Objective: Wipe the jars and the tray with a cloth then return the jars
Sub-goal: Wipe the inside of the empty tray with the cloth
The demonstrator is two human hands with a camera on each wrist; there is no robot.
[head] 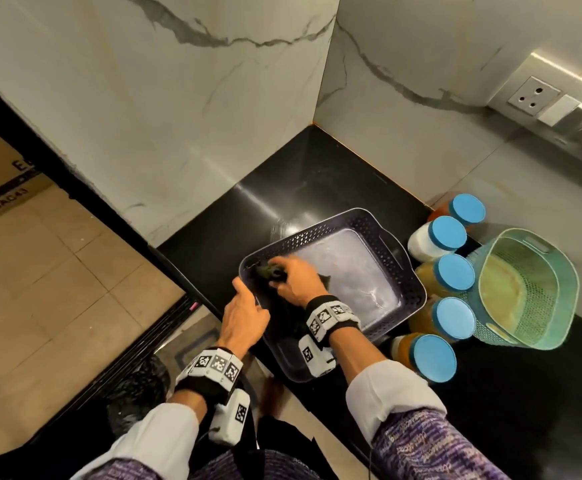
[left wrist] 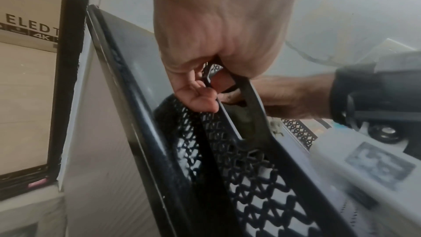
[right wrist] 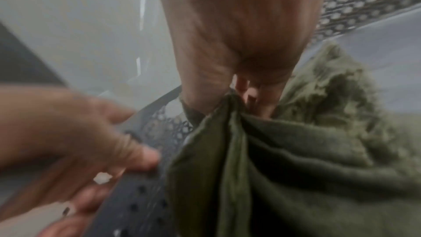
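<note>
Olive-green cloth (head: pixel 271 271) bunched in the right hand (head: pixel 296 282), pressed inside the tray (head: pixel 410 271) by its near-left wall; left hand (head: pixel 244 317) grips that rim alongside. Unwiped floor stretches away to the right hand's far-right, jars (head: pixel 454 277) beyond.

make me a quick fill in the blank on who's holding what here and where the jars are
1. The right hand presses a green ____ inside the dark perforated tray.
2. The left hand grips the tray by its ____.
3. ____ blue-lidded jars stand on the black counter, outside the tray.
4. A teal ____ stands beside the jars, on the side away from the tray.

Missing words: cloth; rim; five; basket
</note>
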